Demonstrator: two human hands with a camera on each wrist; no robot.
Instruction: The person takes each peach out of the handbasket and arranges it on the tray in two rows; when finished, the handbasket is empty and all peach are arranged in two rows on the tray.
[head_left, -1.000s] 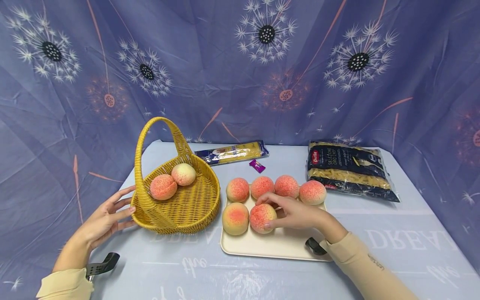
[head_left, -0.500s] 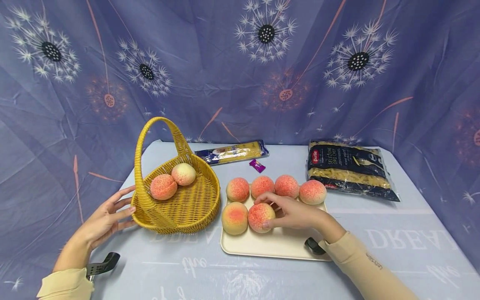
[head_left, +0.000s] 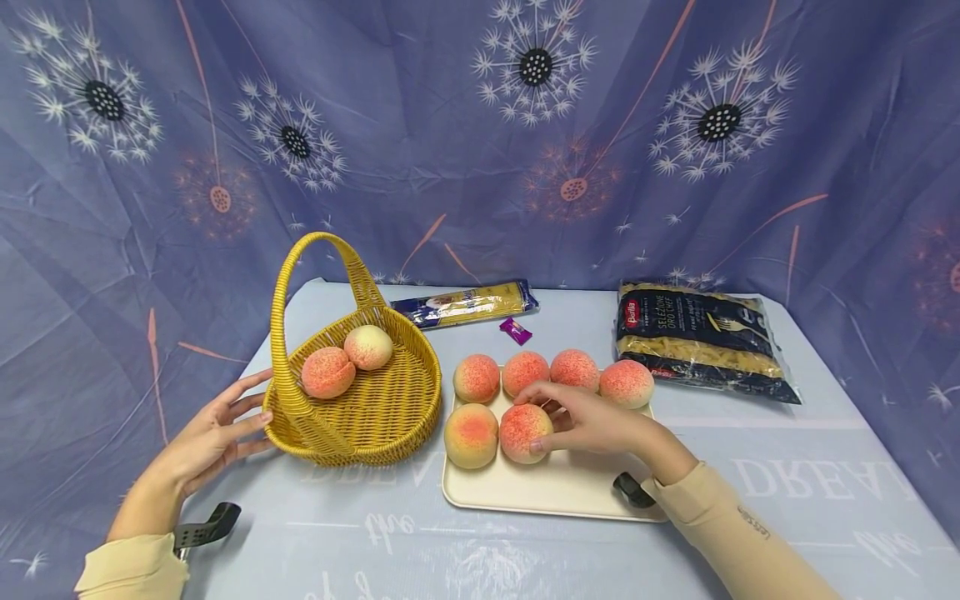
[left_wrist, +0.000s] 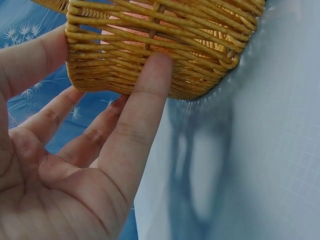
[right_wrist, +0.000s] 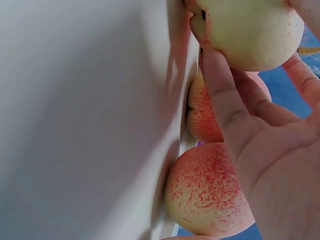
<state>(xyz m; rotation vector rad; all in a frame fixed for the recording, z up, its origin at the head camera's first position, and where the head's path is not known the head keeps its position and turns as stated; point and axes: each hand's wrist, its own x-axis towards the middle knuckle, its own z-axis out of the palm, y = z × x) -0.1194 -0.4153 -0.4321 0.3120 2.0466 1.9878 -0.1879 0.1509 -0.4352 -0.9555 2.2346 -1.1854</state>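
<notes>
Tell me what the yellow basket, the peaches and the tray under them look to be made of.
Basket: woven strands, glossy and evenly yellow, so probably plastic rattan rather than natural wicker. Peach held by the right hand: matte, with stippled red speckling and a uniform shape, likely foam or plastic imitation. Tray: smooth, plain cream, slight sheen; seemingly plastic or melamine.

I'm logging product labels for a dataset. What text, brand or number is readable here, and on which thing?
"Barilla" logo, only just legible: dark pasta bag.
"SELEZIONE ORO CHEF": same bag; smaller print too small to read.
"DREAM", upside down: tablecloth.
"the", upside down: tablecloth, near front edge.
Spaghetti packet: print too blurred to read.
Purple wrapper: nothing legible.
</notes>
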